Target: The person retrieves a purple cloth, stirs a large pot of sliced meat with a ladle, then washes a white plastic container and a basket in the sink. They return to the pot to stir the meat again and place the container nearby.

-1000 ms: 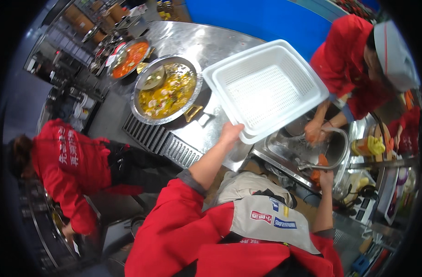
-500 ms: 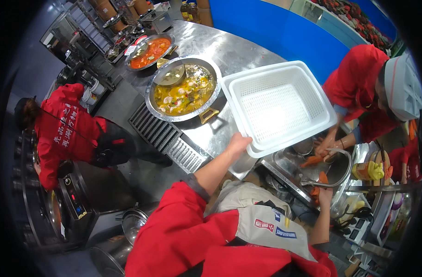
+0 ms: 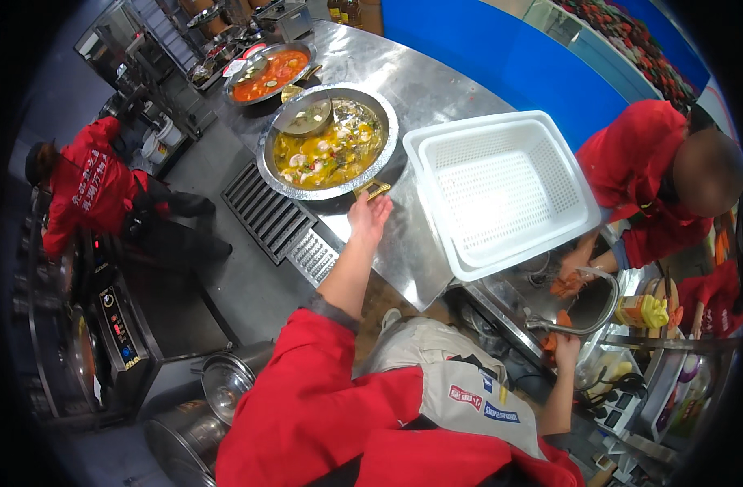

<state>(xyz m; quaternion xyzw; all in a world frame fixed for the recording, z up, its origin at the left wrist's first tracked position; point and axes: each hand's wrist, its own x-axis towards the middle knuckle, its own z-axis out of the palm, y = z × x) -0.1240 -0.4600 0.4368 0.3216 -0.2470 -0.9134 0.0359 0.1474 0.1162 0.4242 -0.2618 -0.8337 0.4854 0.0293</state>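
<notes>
My left hand [image 3: 370, 217] reaches to the brass handle [image 3: 372, 191] of a wide hammered-metal pan; its fingers are apart, at or just below the handle. The pan holds a yellow soup [image 3: 327, 150] with pale pieces, greens and a ladle [image 3: 308, 122]. At the sink edge my right hand [image 3: 566, 351] is closed on an orange cloth-like piece [image 3: 561, 321], partly hidden by my fingers. White plastic baskets [image 3: 501, 195], nested and perforated inside, stand on the steel table to the right of my left hand.
Opposite, a co-worker [image 3: 643, 162] works with both hands at the sink [image 3: 501, 296] by a curved faucet [image 3: 607, 284]. A second pan of red soup [image 3: 274, 75] stands farther back on the steel table [image 3: 404, 73]. Another person [image 3: 91, 187] stands left by cooking equipment. Pots [image 3: 225, 385] stand at lower left.
My left hand has let go of the white baskets' corner and moved left to the pan handle. The person at left has shifted. My right hand stays by the sink.
</notes>
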